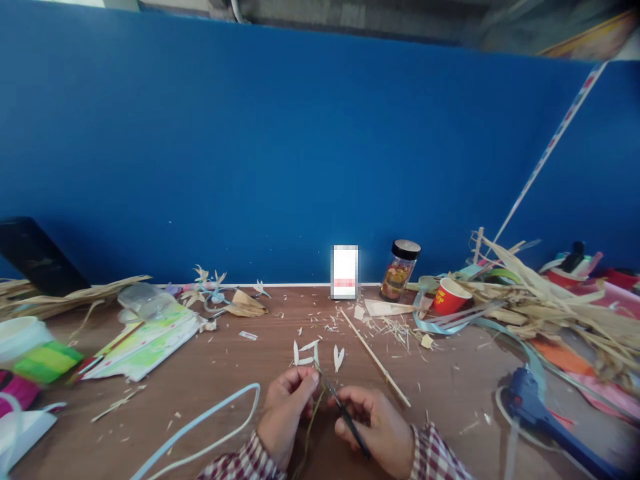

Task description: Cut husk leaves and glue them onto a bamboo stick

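Note:
My left hand (290, 407) is closed, thumb and forefinger pinched together near the tip of a slim dark tweezers-like tool (345, 413). A thin olive-green strand (312, 430) hangs down from that pinch toward the table's near edge. My right hand (375, 423) grips the tweezers-like tool, which slants up and left to the left fingertips. Just beyond the hands lie small pale strips arranged in an open angular shape (305, 360). Beside them are two leaf-shaped pale pieces (339, 358), joined or touching at the bottom. Any small piece inside the left pinch is too hidden to make out.
On the brown table (200, 360), a thin stick (377, 360) and pale scraps lie ahead. Behind stand a bright phone-like rectangle (345, 272) and a black-lidded jar (400, 270). Right: a red cup (451, 297), dried husks (540, 293), a blue glue gun (530, 400). Left: a white cord (210, 417).

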